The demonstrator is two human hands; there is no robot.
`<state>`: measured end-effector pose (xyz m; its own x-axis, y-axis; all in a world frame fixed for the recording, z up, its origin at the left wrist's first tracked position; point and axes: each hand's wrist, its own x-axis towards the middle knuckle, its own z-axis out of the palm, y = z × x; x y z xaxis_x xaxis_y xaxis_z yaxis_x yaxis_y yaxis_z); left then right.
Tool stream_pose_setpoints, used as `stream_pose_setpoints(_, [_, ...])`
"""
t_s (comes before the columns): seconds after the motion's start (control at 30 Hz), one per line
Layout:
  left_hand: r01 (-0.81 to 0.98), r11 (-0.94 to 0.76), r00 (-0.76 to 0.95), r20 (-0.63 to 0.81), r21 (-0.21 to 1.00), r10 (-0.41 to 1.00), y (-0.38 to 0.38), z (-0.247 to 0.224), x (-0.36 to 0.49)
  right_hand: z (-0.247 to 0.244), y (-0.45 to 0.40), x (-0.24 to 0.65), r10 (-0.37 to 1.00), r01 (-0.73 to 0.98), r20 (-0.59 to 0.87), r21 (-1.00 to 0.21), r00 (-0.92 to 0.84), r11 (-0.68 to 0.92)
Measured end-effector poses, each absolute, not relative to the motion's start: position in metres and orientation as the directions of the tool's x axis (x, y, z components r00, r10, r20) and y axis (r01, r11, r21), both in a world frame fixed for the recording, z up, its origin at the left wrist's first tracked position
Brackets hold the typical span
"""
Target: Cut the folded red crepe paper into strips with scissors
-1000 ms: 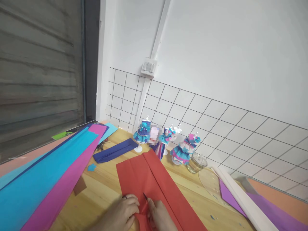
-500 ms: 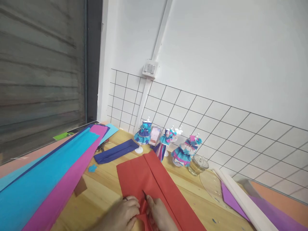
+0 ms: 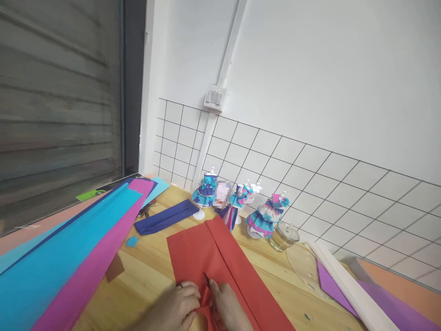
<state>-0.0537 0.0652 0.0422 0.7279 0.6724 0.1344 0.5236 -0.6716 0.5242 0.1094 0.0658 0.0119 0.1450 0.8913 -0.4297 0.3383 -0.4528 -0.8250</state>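
Observation:
A sheet of red crepe paper (image 3: 234, 266) lies folded on the wooden table, its near end running under both hands. My left hand (image 3: 181, 301) has its fingers bent and pressed on the paper's lower left edge, gripping it; a dark ring is on one finger. Just to the right, my right hand (image 3: 225, 303) is closed around scissors (image 3: 206, 277). Only their dark pointed tip shows, angled up and left over the red paper; the handles are hidden in the hand. A narrow red strip curls down between the two hands.
Long blue paper (image 3: 79, 230) and magenta paper (image 3: 99, 262) stretch along the left. Behind stand small dress forms in ruffled paper dresses (image 3: 263, 218), beside a glass jar (image 3: 284, 236). A folded navy piece (image 3: 167, 217) lies mid-table, a white roll (image 3: 347, 287) at right.

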Motion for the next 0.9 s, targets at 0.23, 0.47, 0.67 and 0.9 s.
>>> stream_pose_setpoints(0.23, [0.556, -0.591, 0.652, 0.134, 0.584, 0.747, 0.069, 0.040, -0.058, 0.010, 0.065, 0.110, 0.919, 0.356, -0.366, -0.847, 0.149, -0.395])
stream_pose_setpoints(0.47, [0.648, -0.573, 0.604, 0.121, 0.502, 0.788, 0.084, 0.026, -0.067, 0.028, 0.062, 0.109, 0.931, 0.462, -0.337, -0.809, 0.143, -0.364])
stream_pose_setpoints(0.67, [0.674, -0.611, 0.638, 0.091, 0.415, 0.765, 0.083, 0.035, -0.061, 0.042, 0.062, 0.105, 0.892, 0.434, -0.436, -0.785, 0.120, -0.442])
stream_pose_setpoints(0.9, [0.668, -0.594, 0.628, 0.089, 0.448, 0.773, 0.081, 0.036, -0.062, 0.047, 0.069, 0.100, 0.870, 0.467, -0.476, -0.744, 0.133, -0.478])
